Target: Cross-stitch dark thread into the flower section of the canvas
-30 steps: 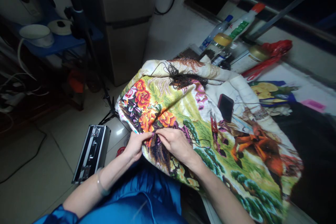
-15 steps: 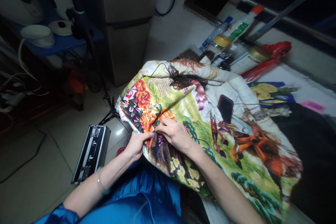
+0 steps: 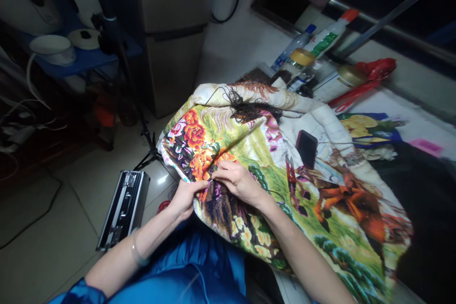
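A large cross-stitch cloth with flowers, green hills and a horse drapes over the table edge and toward my lap. My left hand grips its near left edge, thumb on top and fingers partly hidden beneath. Close beside that thumb, my right hand is pinched low over the orange flowers; whatever lies between its fingertips is too small to make out. A tangle of dark thread rests on the rolled far part of the cloth. Red thread snips and a dark phone-like device lie on it to the right.
Bottles and jars stand by the wall, near a red plastic bag. A silver-edged black case sits on the floor at left, beside a tripod. A pot rests on a blue stand.
Both hands keep almost the same place and grip on the cloth. The whole view has shifted very slightly.
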Available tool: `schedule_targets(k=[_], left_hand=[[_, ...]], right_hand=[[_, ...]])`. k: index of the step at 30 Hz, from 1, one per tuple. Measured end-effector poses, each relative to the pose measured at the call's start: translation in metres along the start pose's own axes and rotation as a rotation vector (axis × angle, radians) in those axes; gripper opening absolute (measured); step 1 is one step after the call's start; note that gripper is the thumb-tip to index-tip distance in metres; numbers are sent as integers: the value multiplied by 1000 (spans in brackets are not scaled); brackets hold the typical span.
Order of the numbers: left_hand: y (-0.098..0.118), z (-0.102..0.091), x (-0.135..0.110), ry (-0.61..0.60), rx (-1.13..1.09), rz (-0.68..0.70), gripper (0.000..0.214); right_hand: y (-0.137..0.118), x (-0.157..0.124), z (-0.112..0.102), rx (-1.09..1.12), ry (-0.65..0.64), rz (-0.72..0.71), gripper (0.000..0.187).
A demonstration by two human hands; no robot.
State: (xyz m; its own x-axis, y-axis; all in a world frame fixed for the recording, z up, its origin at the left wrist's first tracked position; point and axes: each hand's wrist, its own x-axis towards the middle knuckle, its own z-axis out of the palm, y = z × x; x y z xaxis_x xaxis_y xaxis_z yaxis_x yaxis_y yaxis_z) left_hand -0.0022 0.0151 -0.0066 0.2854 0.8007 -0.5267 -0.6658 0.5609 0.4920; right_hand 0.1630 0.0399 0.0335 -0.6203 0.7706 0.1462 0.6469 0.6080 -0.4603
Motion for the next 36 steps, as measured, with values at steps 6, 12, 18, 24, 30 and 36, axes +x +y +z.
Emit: schedule_targets(k=[6,12,18,24,30,36], left_hand=[[1,1,0,3,-10,7,70],[1,1,0,10,-15,3,71],[0,0,1,-3,-30,7,69],[-1,0,1,5,-28,6,69],[-1,-1,1,8,-19,3,67],[0,0,1,20,-6,-7,68]], right_hand=[[-1,-1,1,-8,34,-12,22],[-2,-1,1,0,28,-3,21],[-1,-1,3,-26,30,-27,18],[-3,1,2,-130,10,-61,19],[-2,1,2,-113,-17,-68,20],[5,3,3,-45,6,-80,19]])
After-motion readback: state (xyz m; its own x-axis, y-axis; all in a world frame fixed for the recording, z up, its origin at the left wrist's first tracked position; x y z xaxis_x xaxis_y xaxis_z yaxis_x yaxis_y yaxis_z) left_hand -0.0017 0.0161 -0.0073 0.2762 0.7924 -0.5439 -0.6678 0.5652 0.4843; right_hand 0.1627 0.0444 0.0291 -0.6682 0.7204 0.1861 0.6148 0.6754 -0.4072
